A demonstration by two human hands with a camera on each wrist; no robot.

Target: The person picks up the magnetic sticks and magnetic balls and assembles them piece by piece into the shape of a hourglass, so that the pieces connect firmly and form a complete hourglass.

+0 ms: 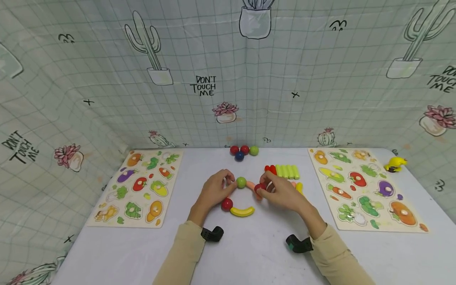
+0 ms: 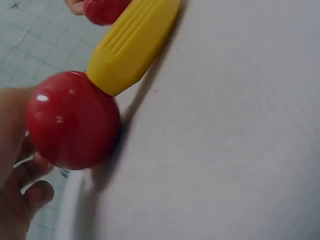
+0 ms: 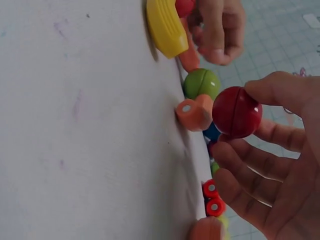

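My right hand (image 1: pixel 279 192) pinches a red ball (image 3: pixel 237 112) between thumb and fingers, raised above the table beside an orange piece (image 3: pixel 192 114) with a pale dot on its end. The left hand (image 1: pixel 217 188) is loosely bent, its fingertips close to a green ball (image 1: pixel 241 182), holding nothing visible. Below it on the table, another red ball (image 2: pixel 74 120) touches the end of a yellow toy banana (image 1: pixel 242 211). Between the hands, orange pieces slope down from the green ball, and the ball, banana and orange pieces form a ring.
Farther back sit two red balls, a blue ball (image 1: pixel 239 156) and a green ball (image 1: pixel 254 150). Light-green sticks (image 1: pixel 287 171) and red ones lie behind the right hand. Vegetable picture boards (image 1: pixel 169 158) flank both sides. A yellow toy (image 1: pixel 396 164) stands far right.
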